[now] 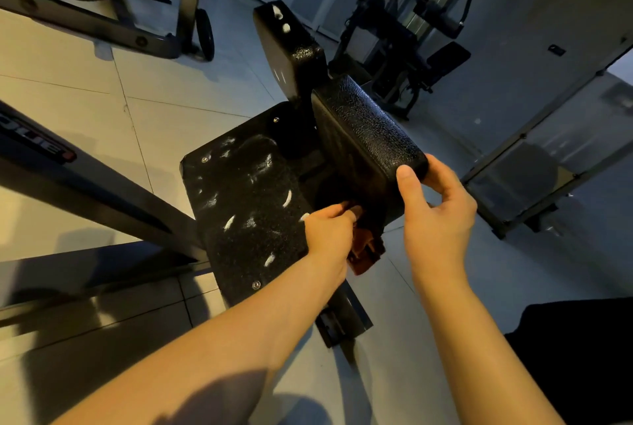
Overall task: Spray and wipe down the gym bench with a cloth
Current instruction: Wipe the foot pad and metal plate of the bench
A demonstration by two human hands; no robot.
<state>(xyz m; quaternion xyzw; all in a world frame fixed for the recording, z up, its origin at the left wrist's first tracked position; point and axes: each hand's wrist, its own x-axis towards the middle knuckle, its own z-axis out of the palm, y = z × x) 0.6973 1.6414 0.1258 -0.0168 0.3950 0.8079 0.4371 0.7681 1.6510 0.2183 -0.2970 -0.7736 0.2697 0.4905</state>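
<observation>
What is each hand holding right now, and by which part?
The left hand grips a bunched reddish-brown cloth by its top. The right hand holds the black bench pad by its near corner, thumb on top.

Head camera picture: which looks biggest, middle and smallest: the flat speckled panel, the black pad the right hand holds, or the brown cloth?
1. Flat speckled panel, largest.
2. Black pad in the right hand, a bit smaller.
3. Brown cloth in the left hand, smallest, though partly hidden.
</observation>
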